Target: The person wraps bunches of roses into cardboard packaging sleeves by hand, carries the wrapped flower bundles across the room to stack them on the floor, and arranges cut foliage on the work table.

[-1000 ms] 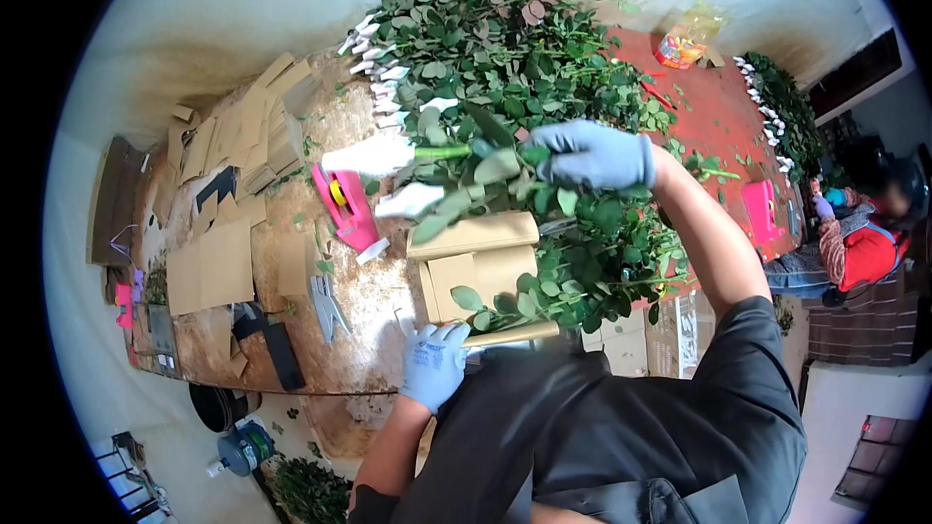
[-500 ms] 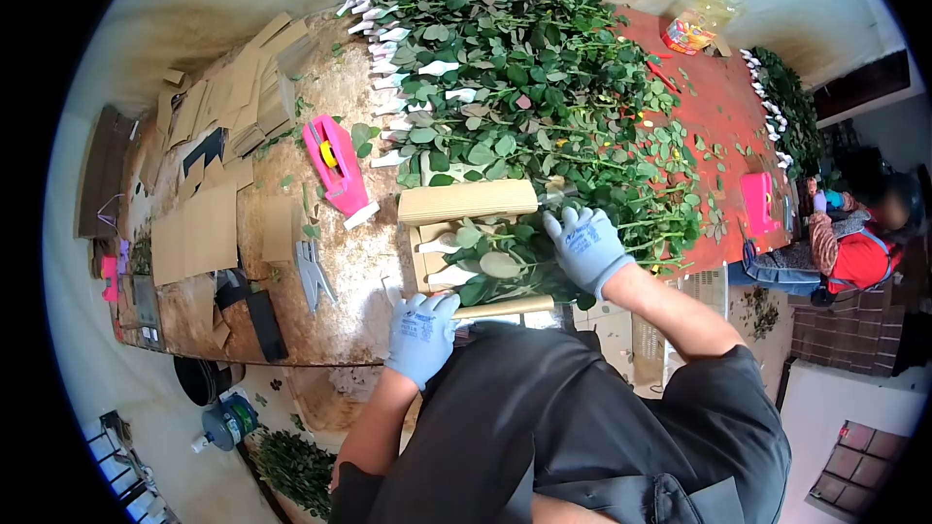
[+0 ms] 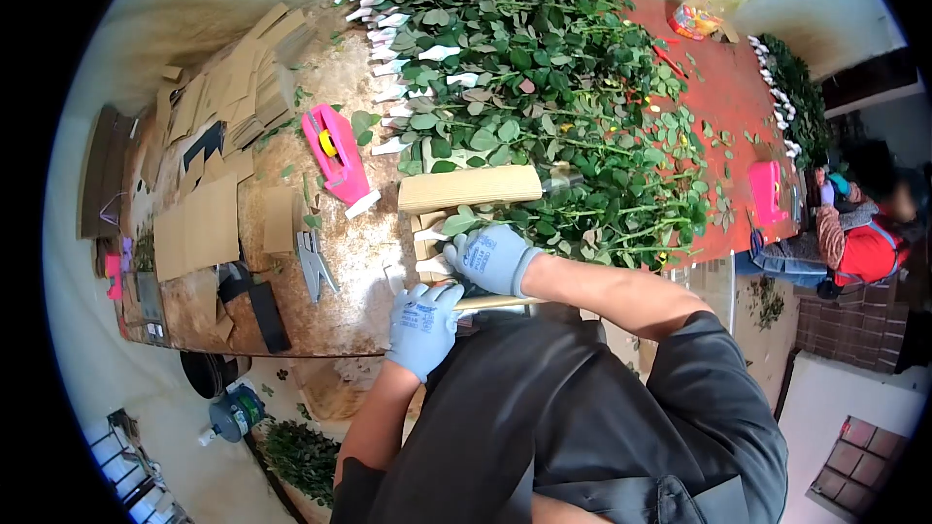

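My right hand (image 3: 493,259), in a light blue glove, is closed over the leafy rose stems lying in a corrugated cardboard wrapper (image 3: 471,189). Its fingertips are beside the white-covered rose heads (image 3: 432,231) and hide whatever they grip. Also gloved, my left hand (image 3: 424,330) has its fingers curled round the near edge of the cardboard, by the wrapper's near flap (image 3: 495,302). The far flap of the wrapper stands folded up behind the stems.
Many leafy rose stems (image 3: 544,87) with white-covered heads are piled behind the wrapper. To the left are a pink tape dispenser (image 3: 337,155), a stapler (image 3: 316,267) and cardboard sheets (image 3: 197,233). A person (image 3: 864,247) is at the far right by another pink dispenser (image 3: 765,192).
My right hand has moved left from the leafy stems to the white-covered heads, and its fingers have closed. My left hand has stayed at the cardboard's near edge.
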`<state>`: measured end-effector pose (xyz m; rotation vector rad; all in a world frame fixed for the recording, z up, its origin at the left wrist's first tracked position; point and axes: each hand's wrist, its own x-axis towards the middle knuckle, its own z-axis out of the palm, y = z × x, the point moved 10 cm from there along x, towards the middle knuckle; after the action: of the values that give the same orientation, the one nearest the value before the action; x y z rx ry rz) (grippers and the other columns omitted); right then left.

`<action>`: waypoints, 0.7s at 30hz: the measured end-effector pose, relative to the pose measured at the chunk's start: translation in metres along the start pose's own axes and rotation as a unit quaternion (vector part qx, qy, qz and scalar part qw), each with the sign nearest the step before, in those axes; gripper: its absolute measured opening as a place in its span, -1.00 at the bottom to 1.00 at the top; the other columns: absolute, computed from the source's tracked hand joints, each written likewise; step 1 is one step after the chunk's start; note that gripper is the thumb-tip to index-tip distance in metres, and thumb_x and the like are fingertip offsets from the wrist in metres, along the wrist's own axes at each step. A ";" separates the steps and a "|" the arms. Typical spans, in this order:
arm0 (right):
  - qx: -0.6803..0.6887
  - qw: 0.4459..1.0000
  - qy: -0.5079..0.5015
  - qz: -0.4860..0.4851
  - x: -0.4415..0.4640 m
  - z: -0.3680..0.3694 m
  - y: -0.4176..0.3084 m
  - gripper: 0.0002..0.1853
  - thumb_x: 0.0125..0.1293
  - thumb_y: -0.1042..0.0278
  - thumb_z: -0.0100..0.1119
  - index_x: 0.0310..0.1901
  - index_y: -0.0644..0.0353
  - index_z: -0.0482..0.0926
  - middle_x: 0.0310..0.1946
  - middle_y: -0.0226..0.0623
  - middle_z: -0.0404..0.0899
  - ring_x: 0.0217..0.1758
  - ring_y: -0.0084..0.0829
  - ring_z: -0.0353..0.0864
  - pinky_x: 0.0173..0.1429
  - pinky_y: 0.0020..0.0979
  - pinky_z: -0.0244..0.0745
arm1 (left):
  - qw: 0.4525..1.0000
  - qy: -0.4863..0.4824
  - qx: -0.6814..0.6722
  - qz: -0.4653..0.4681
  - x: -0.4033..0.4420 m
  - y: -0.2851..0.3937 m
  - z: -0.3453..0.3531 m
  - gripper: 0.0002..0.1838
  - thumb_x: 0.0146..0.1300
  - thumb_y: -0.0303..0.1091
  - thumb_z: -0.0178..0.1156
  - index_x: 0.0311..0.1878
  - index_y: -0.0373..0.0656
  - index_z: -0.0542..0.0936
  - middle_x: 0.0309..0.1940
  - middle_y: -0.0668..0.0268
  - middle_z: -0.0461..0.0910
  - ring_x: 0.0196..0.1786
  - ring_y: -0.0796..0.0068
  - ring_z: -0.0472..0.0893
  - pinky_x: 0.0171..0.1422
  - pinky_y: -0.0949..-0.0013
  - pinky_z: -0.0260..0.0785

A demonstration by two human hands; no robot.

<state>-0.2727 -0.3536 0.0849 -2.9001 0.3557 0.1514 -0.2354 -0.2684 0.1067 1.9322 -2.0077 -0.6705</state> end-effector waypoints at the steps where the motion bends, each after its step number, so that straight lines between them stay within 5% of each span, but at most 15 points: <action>1: 0.026 0.999 -0.027 -0.007 0.001 0.003 -0.002 -0.82 0.45 0.31 0.06 -0.06 0.19 0.56 -0.25 -0.13 0.65 -0.28 -0.13 0.76 -0.31 -0.12 0.60 | 1.000 0.000 0.001 -0.002 0.001 -0.001 0.000 -0.61 0.22 -0.39 0.28 0.15 -0.15 0.70 0.06 0.15 0.73 0.08 0.08 0.62 0.25 0.06 0.46; 6: 0.121 0.992 -0.048 0.002 -0.006 0.024 0.004 -0.70 0.40 0.27 0.13 0.10 0.16 0.53 -0.18 -0.09 0.64 -0.17 -0.06 0.76 -0.19 -0.08 0.62 | 0.999 -0.019 -0.019 0.021 0.003 -0.003 -0.004 -0.60 0.25 -0.37 0.30 0.17 -0.22 0.69 0.05 0.09 0.73 0.05 0.07 0.64 0.25 0.06 0.47; 8: 0.144 0.989 -0.035 0.017 -0.007 0.027 0.008 -0.70 0.38 0.27 0.16 0.09 0.15 0.52 -0.18 -0.08 0.64 -0.19 -0.04 0.76 -0.20 -0.07 0.62 | 0.988 -0.015 -0.150 0.038 0.008 -0.013 -0.016 -0.57 0.30 -0.19 0.30 0.16 -0.22 0.69 0.05 0.09 0.73 0.08 0.09 0.66 0.23 0.03 0.48; 9: 0.140 0.989 -0.046 0.023 -0.007 0.026 0.008 -0.70 0.37 0.27 0.17 0.08 0.15 0.52 -0.19 -0.08 0.65 -0.19 -0.04 0.76 -0.20 -0.07 0.62 | 0.958 -0.052 -0.270 -0.080 0.010 -0.033 -0.016 -0.51 0.30 -0.15 0.32 0.17 -0.32 0.67 0.00 -0.02 0.72 0.06 0.02 0.68 0.21 0.05 0.50; 13: 0.135 0.990 -0.029 0.023 -0.010 0.025 0.008 -0.71 0.38 0.27 0.16 0.06 0.18 0.52 -0.21 -0.08 0.65 -0.21 -0.06 0.76 -0.20 -0.09 0.62 | 0.996 0.042 -0.078 -0.032 0.036 -0.049 -0.049 -0.57 0.28 -0.15 0.32 0.10 -0.25 0.72 -0.09 0.00 0.74 -0.06 -0.05 0.69 0.19 0.06 0.50; 15: 0.132 0.991 -0.015 0.020 -0.008 0.025 0.008 -0.72 0.39 0.28 0.15 0.06 0.18 0.51 -0.21 -0.07 0.65 -0.20 -0.07 0.76 -0.20 -0.10 0.62 | 0.997 -0.069 -0.036 0.001 0.048 -0.051 -0.022 -0.68 0.25 -0.23 0.32 -0.06 -0.28 0.71 -0.21 0.07 0.70 -0.09 -0.02 0.66 0.06 0.03 0.50; 21: 0.135 0.990 -0.006 0.027 -0.010 0.026 0.008 -0.78 0.43 0.28 0.08 -0.02 0.20 0.55 -0.21 -0.07 0.69 -0.20 -0.05 0.77 -0.20 -0.08 0.62 | 0.993 -0.074 0.058 0.066 0.048 -0.061 -0.004 -0.80 0.19 -0.20 0.31 -0.36 -0.13 0.64 -0.33 0.08 0.64 -0.18 -0.05 0.63 -0.03 -0.06 0.45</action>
<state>-0.2859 -0.3534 0.0593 -2.6221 0.4191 0.1188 -0.1836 -0.3170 0.0737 1.8396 -2.2892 -0.6958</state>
